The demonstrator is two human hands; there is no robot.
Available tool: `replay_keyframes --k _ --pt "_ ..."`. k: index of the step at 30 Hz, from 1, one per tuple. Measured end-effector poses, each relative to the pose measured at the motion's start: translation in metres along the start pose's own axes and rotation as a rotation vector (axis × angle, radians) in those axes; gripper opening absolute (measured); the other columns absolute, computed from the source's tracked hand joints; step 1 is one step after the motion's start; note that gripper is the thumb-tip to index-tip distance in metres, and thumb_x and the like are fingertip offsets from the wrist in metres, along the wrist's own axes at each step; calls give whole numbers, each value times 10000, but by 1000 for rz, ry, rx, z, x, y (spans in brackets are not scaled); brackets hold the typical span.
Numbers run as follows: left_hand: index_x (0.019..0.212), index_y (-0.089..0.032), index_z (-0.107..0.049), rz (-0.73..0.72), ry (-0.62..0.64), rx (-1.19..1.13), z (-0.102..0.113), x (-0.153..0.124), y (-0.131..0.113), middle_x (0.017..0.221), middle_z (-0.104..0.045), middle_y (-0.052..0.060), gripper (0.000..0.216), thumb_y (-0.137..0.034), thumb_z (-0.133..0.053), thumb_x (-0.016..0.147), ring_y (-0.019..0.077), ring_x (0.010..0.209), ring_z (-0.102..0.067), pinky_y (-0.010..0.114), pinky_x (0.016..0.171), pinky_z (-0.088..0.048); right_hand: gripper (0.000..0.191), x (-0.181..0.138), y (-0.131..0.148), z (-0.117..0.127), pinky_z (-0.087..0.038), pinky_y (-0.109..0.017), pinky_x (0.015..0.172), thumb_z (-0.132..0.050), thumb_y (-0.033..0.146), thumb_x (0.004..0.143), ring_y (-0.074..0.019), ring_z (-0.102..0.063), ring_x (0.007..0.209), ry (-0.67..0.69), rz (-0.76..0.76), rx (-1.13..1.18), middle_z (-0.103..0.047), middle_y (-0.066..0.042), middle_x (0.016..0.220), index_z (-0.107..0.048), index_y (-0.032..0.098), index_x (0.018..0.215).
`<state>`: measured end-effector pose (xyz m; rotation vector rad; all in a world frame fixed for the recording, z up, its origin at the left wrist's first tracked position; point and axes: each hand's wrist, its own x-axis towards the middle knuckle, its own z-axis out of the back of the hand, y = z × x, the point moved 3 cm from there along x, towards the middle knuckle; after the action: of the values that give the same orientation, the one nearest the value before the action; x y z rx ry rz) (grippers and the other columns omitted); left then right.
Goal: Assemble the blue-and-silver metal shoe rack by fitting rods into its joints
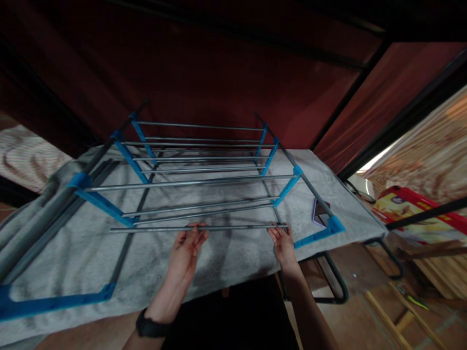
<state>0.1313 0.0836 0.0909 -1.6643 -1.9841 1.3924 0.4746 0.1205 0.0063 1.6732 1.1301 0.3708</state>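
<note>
A thin grey metal rod [233, 227] lies crosswise in both my hands, at the near side of a rack [189, 183] made of grey tubes and blue plastic brackets. My left hand [188, 248] grips it near the middle, fingers closed around it. At its right end my right hand [282, 243] pinches it, close to a lower upright tube and the near right blue bracket [317, 236]. The rod's left end is free, passing over the left lower tube [126, 250]. Another blue bracket [58, 304] joins the tubes at the near left.
The rack lies on a grey blanket [226, 257] over a bed or table. Loose grey tubes [62, 223] lie at the left. A phone with a purple edge [319, 212] rests at the right. Beyond stand a red and yellow box [416, 214] and a wooden frame [401, 316] on the floor.
</note>
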Motion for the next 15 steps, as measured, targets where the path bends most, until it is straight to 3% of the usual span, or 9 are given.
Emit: replay_keyframes --k 8,15 --pt "1002 -210 -799 -110 92 10 -25 -13 -4 1089 -839 84 351 -372 -998 761 226 971 -793 403 949 -640 455 5 -2 7 -712 -330 809 -928 209 616 -172 -793 816 -10 -82 75 -789 30 861 -605 277 928" --pt "975 -237 -813 -178 127 47 -41 -24 -11 1097 -825 99 367 -474 -996 763 246 1021 -777 392 914 -637 379 15 -8 16 -718 -297 733 -922 152 628 -162 -791 787 -16 -99 148 -780 30 870 -663 283 871"
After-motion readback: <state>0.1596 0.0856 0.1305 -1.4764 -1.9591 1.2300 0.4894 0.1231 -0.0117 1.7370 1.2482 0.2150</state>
